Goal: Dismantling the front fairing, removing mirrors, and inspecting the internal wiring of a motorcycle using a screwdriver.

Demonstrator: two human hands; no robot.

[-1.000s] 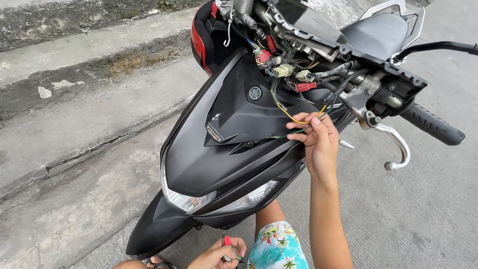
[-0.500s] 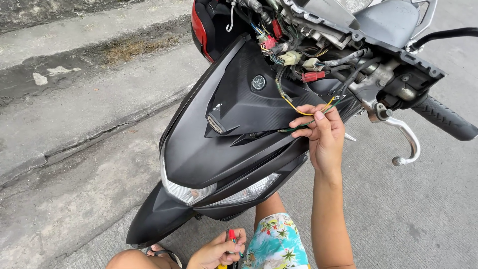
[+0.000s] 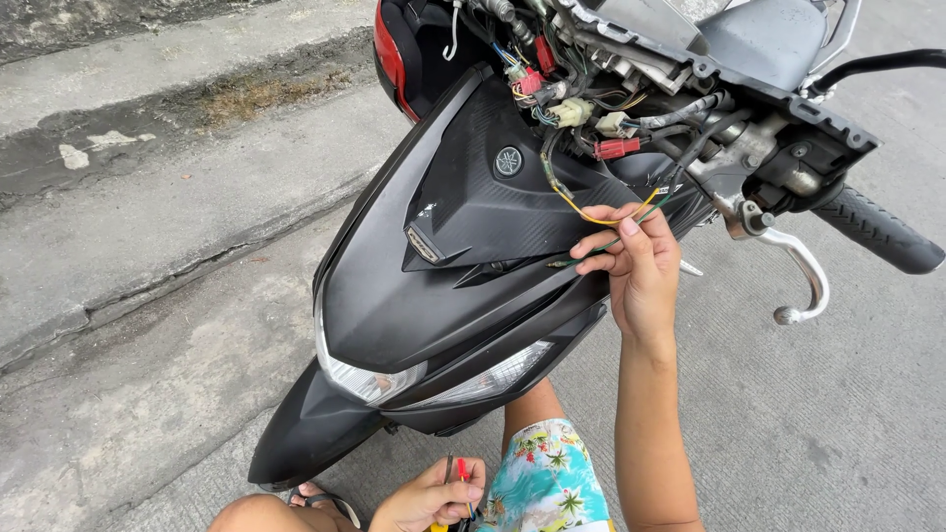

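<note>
1. Right hand [image 3: 641, 266] is raised at the scooter's exposed wiring harness [image 3: 581, 108], fingers pinched together on a yellow wire [image 3: 576, 209] and a green wire [image 3: 591, 251].
2. Both wires run up from the fingers to the connectors behind the black front panel [image 3: 463, 236].
3. Left hand [image 3: 429, 498] rests low by the knee, closed around a red-handled tool [image 3: 461, 473].
4. Brake lever [image 3: 803, 281] hangs just beside the right hand.

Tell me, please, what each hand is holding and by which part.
The right hand pinches the loose ends of yellow and green wires from the scooter's harness. The left hand grips a small red-handled tool by its handle.
</note>
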